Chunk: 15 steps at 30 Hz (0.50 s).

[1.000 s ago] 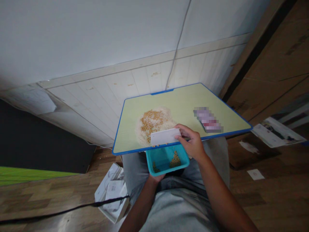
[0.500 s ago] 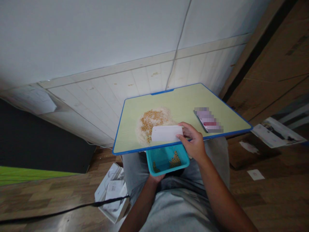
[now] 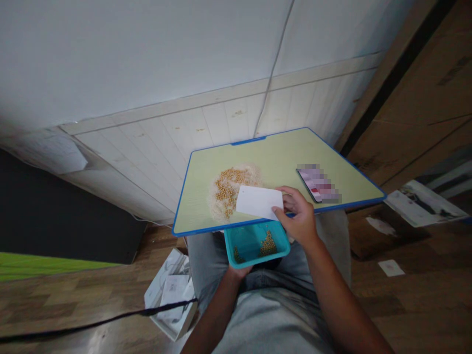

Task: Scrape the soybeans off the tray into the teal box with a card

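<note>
My right hand (image 3: 299, 218) grips a white card (image 3: 259, 201) by its right end and holds it lifted over the near edge of a pale green lap table with a blue rim (image 3: 280, 152). Just left of the card lies a mound of white rice mixed with yellow beans (image 3: 229, 187). Under the table's near edge, my left hand (image 3: 239, 271) holds a teal plastic tub (image 3: 255, 244) from below; the tub has two small piles of yellow beans in it. Only the fingers of that hand show.
A phone (image 3: 318, 185) lies on the table's right side. White boxes (image 3: 172, 298) and a black cable (image 3: 92, 323) lie on the wooden floor at left. Papers (image 3: 424, 204) and cardboard are at right. A white wall stands behind the table.
My right hand has lifted the card off the table edge and carried it slightly up and right, tilting it. The tub stays under the edge.
</note>
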Each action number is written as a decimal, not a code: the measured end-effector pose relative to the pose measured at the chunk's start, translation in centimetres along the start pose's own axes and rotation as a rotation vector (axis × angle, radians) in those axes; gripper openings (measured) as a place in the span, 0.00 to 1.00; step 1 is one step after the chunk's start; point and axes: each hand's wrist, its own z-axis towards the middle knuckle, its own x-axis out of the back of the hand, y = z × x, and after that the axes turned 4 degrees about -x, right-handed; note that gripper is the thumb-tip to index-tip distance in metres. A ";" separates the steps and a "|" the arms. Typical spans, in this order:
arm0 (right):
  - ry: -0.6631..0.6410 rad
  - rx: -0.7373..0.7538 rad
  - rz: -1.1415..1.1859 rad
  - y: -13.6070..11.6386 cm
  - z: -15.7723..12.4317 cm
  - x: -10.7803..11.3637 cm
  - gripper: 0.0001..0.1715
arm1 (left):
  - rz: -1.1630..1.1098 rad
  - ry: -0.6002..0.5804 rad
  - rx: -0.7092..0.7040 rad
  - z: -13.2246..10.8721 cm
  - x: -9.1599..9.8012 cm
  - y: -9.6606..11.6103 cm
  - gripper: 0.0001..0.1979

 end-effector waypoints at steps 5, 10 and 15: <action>0.040 0.005 -0.085 0.4 0.1 0.0 0.28 | 0.012 0.280 0.020 -0.7 -1.9 0.3 0.43; 0.204 0.011 -0.211 1.1 0.5 0.4 0.29 | -0.098 0.426 0.033 -1.1 -4.1 0.6 0.41; 0.249 0.033 -0.199 0.8 0.5 0.2 0.28 | -0.074 0.385 0.011 -1.0 -4.3 0.4 0.43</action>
